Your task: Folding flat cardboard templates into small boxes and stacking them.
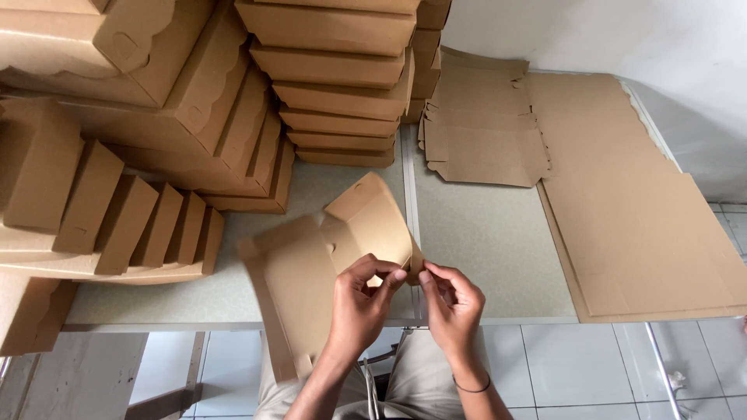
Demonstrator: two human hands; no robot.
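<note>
Kraft carton blank [311, 268] pinched at one flap by my left hand [362, 299] and right hand [451, 303] (fingertips pressed together), over the table edge [233, 325]; bare tabletop ahead.

Left hand [359, 299] and right hand [451, 303] are covering the corner of the box blank [311, 272] they're pinching, so the tab there isn't showing. Folded boxes [117, 117] are running off top & left edges (count unclear). Flat cardboard sheet [646, 225] is getting cut off at right.
</note>
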